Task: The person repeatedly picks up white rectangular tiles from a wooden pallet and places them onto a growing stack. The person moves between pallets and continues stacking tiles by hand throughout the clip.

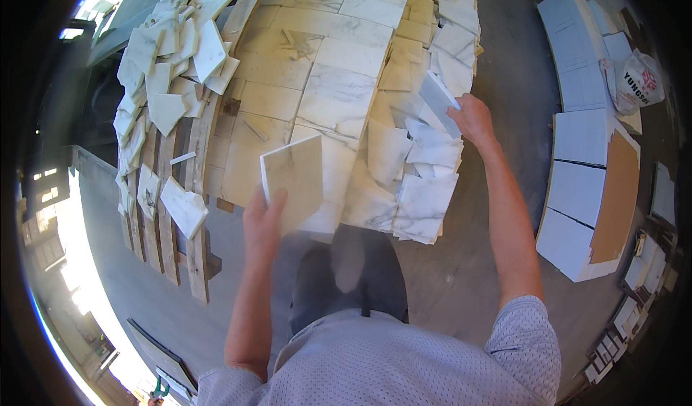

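Observation:
My left hand [265,222] is closed on the lower left edge of a square marble tile [294,179], white with faint grey marks, held up in front of the stack. My right hand [476,117] grips the edge of another marble tile [440,102], seen tilted and nearly edge-on, above the right side of the stack. Below both hands lies a broad stack of white and grey-veined marble tiles [339,89] in rows. Along its right side, broken and uneven marble pieces [427,204] overlap one another.
At the left, a heap of broken marble pieces [169,56] rests on a wooden pallet [167,211]. To the right, white boxes [579,153] stand on the grey floor [497,53], with a white plastic bag [638,81] on top. Flat panels [162,352] lean at the lower left.

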`<state>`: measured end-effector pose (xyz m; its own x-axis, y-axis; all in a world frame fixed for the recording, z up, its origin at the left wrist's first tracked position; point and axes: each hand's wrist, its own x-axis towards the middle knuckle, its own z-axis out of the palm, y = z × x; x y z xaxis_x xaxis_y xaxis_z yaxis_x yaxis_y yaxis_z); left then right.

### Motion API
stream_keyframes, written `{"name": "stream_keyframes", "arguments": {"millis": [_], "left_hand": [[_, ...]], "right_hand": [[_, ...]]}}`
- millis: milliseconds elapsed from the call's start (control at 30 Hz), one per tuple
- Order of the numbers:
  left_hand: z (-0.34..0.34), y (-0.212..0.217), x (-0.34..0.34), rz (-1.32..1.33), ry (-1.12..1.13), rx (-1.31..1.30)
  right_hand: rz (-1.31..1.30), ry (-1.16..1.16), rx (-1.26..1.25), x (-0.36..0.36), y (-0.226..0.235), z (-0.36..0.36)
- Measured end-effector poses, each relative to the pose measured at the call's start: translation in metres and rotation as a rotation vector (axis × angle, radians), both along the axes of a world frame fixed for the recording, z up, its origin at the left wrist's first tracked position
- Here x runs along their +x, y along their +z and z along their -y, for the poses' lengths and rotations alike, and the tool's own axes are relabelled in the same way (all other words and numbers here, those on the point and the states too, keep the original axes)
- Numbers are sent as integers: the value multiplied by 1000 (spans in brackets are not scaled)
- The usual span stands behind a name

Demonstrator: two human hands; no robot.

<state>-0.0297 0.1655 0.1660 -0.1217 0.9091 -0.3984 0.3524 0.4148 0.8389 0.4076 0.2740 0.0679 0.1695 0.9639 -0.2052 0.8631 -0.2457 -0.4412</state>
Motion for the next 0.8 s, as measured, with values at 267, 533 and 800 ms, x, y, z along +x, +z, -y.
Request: {"name": "stream_keyframes", "arguments": {"millis": [267,533,800], "left_hand": [[8,-11,73,-822,-485,216],[37,-32,80,-809,-553,312],[35,-49,2,-485,-352,221]], "right_hand": [[-1092,-543,-13,-126,44,117],[-1336,-707,-46,-203,25,176],[-1414,-769,-13,-208,12,179]]}}
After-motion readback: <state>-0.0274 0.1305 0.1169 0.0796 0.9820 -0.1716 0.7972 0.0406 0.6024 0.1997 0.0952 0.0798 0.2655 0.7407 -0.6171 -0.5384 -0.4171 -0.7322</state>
